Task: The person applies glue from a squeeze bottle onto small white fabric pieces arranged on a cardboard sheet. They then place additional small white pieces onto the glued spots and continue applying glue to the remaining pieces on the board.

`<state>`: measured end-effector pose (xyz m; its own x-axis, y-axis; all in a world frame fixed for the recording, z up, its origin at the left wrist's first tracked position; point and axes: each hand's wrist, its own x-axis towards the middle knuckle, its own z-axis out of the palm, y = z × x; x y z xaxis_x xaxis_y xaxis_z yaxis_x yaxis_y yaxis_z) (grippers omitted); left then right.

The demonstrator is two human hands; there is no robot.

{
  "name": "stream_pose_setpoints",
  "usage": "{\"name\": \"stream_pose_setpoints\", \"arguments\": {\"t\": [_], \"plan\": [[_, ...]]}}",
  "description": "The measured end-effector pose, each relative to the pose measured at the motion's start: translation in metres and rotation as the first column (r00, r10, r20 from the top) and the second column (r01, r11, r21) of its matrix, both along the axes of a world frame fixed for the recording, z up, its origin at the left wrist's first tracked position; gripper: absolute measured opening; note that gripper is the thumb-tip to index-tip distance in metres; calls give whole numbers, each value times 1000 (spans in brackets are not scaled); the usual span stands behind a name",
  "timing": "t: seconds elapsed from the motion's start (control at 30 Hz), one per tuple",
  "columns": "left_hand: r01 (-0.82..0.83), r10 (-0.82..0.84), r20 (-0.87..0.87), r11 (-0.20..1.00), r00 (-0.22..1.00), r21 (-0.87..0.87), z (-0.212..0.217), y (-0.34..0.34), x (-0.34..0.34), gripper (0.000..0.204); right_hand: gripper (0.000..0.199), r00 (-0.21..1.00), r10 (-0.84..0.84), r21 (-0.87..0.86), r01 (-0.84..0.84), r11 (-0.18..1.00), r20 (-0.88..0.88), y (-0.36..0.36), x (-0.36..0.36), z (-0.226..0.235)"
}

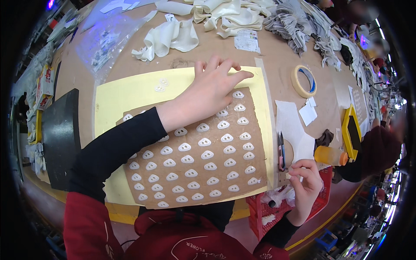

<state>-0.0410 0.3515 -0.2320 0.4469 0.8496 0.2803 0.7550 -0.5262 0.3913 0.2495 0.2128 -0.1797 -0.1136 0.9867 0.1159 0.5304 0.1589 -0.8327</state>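
Observation:
A brown cardboard sheet [199,162] lies on a larger yellow sheet [125,93], carrying rows of small white rounded-triangle pieces [204,141], each with two holes. My left hand [212,84] reaches across the cardboard's far edge with its fingers spread, holding nothing that I can see. Its wrist and sleeve cover some pieces. Two loose pieces of the same shape [160,89] rest on the yellow sheet. At the right table edge my right hand [307,184] has thumb and forefinger pinched together; a tiny pale bit may be between them. Near it lies a pair of thread snips [281,152].
To the right are a tape roll [303,81], white fabric [297,125], a bottle of orange-yellow contents [330,155] and a yellow frame [352,130]. A red basket [260,216] stands below the edge. Cream fabric strips [169,39] lie beyond; a black board [63,138] is left.

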Motion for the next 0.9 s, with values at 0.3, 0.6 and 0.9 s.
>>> {"name": "stream_pose_setpoints", "arguments": {"t": [0.3,0.6,0.9], "plan": [[15,-7,40,979,999,-201,32,-7,17,70,14,950,-263,35,272,962,-168,-37,54,-4],[144,-140,34,982,989,-125,44,-9,17,56,8,822,-466,13,497,868,-326,-55,81,-9],[220,-206,-183,974,961,57,55,-39,9,42,8,835,-418,6,450,893,-358,-46,78,-8]]}}
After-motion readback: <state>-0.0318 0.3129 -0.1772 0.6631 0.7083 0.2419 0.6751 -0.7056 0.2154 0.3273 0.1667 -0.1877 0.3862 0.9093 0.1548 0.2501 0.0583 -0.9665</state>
